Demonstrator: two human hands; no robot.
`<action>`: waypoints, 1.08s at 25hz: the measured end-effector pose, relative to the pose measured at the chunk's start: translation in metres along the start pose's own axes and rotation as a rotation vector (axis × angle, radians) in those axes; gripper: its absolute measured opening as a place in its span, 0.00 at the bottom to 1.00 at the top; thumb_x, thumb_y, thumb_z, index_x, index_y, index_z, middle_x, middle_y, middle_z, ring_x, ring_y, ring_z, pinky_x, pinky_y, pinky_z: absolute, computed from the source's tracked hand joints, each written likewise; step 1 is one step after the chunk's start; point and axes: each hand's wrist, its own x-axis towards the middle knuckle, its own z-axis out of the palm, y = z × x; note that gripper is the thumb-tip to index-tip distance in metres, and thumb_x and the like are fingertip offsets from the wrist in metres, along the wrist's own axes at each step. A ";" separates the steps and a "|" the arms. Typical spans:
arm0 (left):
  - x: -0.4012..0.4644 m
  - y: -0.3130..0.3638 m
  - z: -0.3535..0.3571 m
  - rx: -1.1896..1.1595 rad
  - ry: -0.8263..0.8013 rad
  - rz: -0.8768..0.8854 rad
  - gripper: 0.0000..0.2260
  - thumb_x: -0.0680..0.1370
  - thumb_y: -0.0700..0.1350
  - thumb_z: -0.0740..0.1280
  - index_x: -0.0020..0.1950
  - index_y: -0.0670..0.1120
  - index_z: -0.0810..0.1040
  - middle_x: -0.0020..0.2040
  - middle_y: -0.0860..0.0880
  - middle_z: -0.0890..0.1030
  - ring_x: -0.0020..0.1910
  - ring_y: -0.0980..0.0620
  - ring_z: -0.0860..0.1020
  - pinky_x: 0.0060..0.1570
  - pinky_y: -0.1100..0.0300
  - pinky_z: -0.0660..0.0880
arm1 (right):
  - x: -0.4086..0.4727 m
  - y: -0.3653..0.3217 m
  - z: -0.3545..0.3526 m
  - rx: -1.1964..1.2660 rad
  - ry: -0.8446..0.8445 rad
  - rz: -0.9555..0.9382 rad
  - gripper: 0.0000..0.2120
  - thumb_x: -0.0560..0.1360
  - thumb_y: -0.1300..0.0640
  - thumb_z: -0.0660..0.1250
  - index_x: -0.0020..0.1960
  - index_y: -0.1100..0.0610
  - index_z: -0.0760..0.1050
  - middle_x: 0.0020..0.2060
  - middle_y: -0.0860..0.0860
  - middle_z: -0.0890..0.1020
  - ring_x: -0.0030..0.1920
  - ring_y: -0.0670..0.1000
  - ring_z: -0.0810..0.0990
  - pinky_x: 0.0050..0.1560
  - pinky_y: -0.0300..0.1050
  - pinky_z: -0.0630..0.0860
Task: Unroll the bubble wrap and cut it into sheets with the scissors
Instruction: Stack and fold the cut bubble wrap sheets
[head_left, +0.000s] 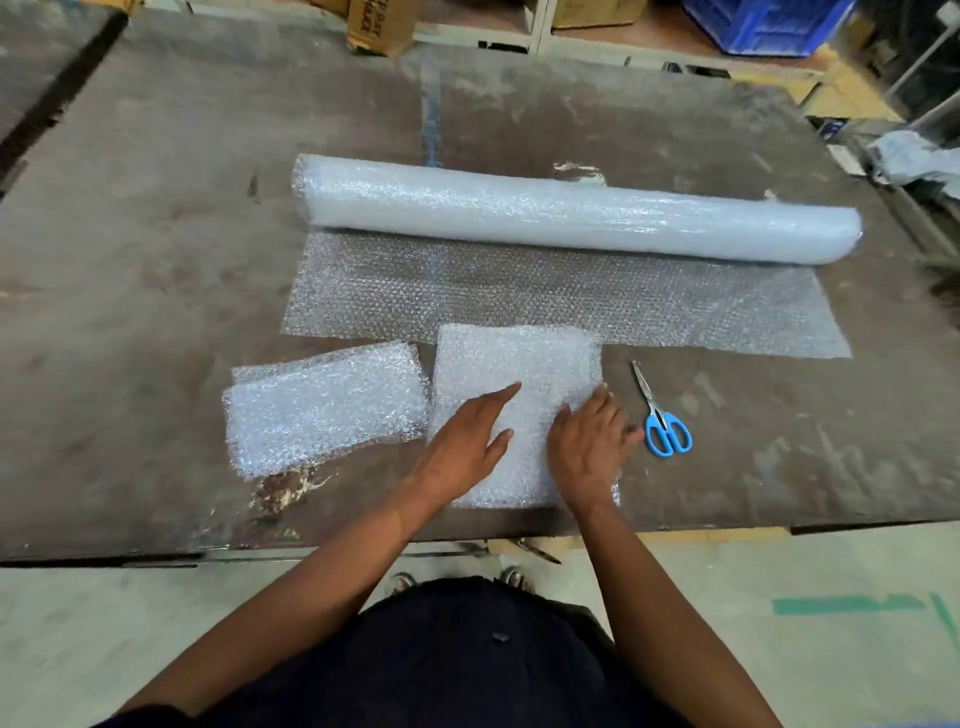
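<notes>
So the person's standing at the near edge of a big scuffed brown desk (156, 260), both bare arms reaching out over it. The bubble wrap roll (571, 213) lies crosswise toward the middle of the desk, with a stretch of unrolled wrap (519, 296) spread flat out of its near side toward the person.

Right in front of them is a folded sheet (514, 364) of bubble wrap, looks like a few layers thick, and its far edge overlaps the near edge of the unrolled stretch. Both hands are on it. The left hand (467, 436) lies flat, fingers straight and close together, pointing up and to the right, thumb sticking out to the side, just pressing down. The right hand (589, 441) sits at the sheet's right edge with the fingers lightly bent and close together, fingertips on the wrap; can't really tell if it's pinching the edge or only resting on it.

Just left of that sheet there's a second stack of cut sheets (327, 410), nearly touching it. The scissors (660, 415), blue handles, lie shut on the desk just right of the right hand, blades pointing away from the person, nobody holding them.

Past the far edge of the desk you can see a cardboard box (382, 23) and a blue crate (769, 23).
</notes>
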 end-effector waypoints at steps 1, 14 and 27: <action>0.005 0.008 0.011 -0.057 -0.047 0.001 0.28 0.86 0.49 0.65 0.85 0.52 0.60 0.79 0.49 0.71 0.74 0.49 0.71 0.74 0.56 0.68 | 0.006 0.009 -0.002 -0.026 -0.008 -0.007 0.26 0.83 0.45 0.61 0.72 0.64 0.72 0.62 0.62 0.81 0.62 0.63 0.78 0.63 0.63 0.66; 0.053 0.053 0.058 -0.688 0.077 -0.554 0.15 0.85 0.56 0.66 0.72 0.58 0.77 0.60 0.55 0.85 0.58 0.54 0.84 0.62 0.51 0.82 | 0.038 0.033 -0.028 0.698 -0.116 -0.123 0.12 0.83 0.54 0.67 0.63 0.55 0.83 0.53 0.52 0.84 0.51 0.51 0.83 0.55 0.43 0.76; 0.085 0.038 0.025 -0.765 0.274 -0.814 0.14 0.86 0.47 0.67 0.53 0.37 0.85 0.41 0.41 0.83 0.35 0.48 0.82 0.35 0.55 0.79 | 0.010 0.003 -0.054 0.620 -0.381 -0.288 0.36 0.75 0.43 0.73 0.77 0.51 0.64 0.68 0.56 0.71 0.68 0.59 0.72 0.68 0.62 0.72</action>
